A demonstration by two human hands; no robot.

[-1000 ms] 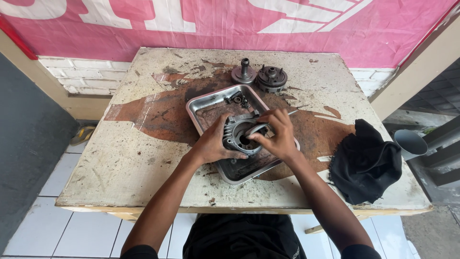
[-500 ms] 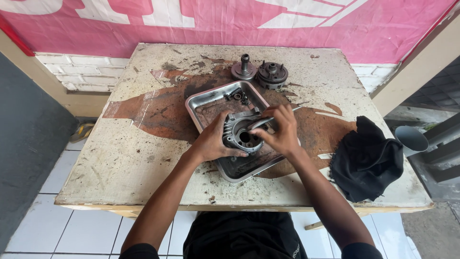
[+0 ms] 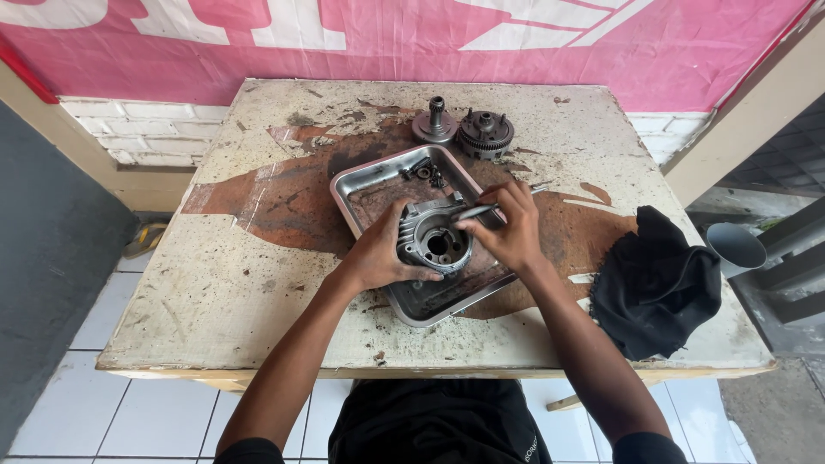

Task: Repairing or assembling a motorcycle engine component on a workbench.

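A pink banner with white shapes hung behind the worn, stained table, bare along its left side. In the steel tray, the left hand gripped a round metal housing; the right hand pinched what looked like a thin tool.

A worn, stained table fills the middle. At twelve o'clock hangs a pink banner over a white brick wall. White floor tiles lie at seven o'clock, a dark panel at nine, a tan post at two. Daylight is even.
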